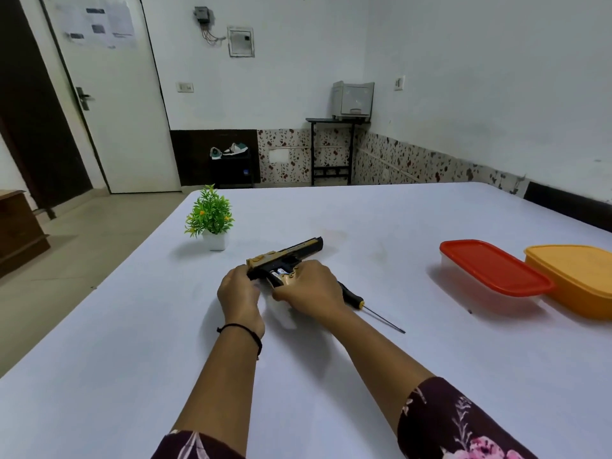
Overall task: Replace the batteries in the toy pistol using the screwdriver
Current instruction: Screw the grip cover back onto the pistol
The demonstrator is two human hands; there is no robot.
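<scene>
The black and gold plastic toy pistol (pixel 298 248) is lying on its side on the white table (pixel 331 376), near the middle, with the barrel pointing away to the right. The left hand (pixel 238 293) is holding the rear end of the pistol with curled fingers. The right hand (pixel 308 286) is gripping the handle part, with the fingers bent around it. Between the two hands the battery compartment is showing open, and small white and blue batteries (pixel 277 274) are sitting inside it. The black-handled screwdriver (pixel 351 294) with a thin metal shaft is lying on the table just beside the right hand, partly hidden behind it.
</scene>
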